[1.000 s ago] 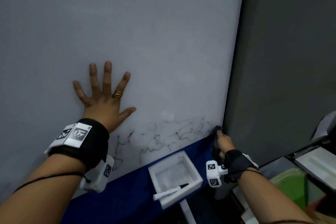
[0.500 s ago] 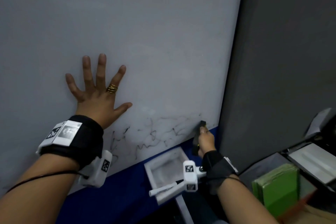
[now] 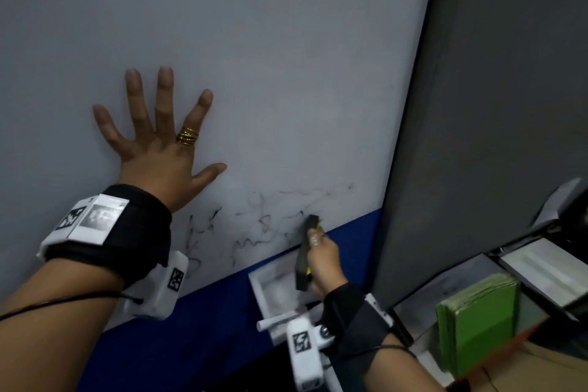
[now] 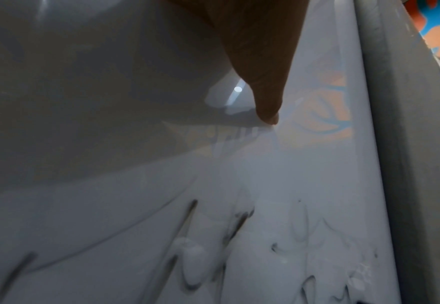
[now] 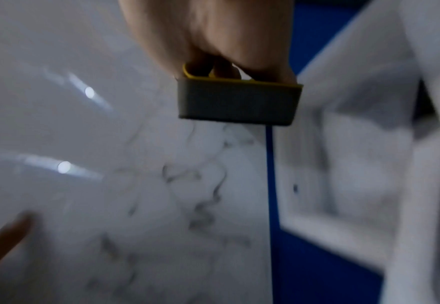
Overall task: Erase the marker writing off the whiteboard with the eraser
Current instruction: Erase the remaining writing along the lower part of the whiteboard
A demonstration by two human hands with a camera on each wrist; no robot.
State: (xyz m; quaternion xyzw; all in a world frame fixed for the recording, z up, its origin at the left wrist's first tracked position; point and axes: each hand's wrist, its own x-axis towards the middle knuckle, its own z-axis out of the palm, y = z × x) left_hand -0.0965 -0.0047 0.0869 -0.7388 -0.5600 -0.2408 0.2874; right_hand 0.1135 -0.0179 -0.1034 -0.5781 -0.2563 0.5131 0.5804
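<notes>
The whiteboard (image 3: 286,57) stands upright with smeared black marker writing (image 3: 254,232) along its lower part, also seen as the writing (image 4: 213,246) and the writing (image 5: 201,205). My left hand (image 3: 159,143) lies flat on the board with fingers spread, above and left of the writing; its thumb (image 4: 263,82) touches the board. My right hand (image 3: 321,258) grips a dark eraser (image 3: 307,251) with a yellow back, its felt against the board's lower edge at the writing's right end. The right wrist view shows the eraser (image 5: 237,100) held in the right hand (image 5: 213,37).
A blue surface (image 3: 206,328) runs below the board. A white tray (image 3: 270,289) sits on it, with a white marker (image 3: 276,321) across its near rim. A grey panel (image 3: 493,105) stands to the right. Green books (image 3: 477,321) and white boxes (image 3: 547,267) lie at lower right.
My right hand has carried the eraser leftward along the board's bottom edge, from the right corner into the writing. The marks at the right end look fainter. The left hand stays pressed flat.
</notes>
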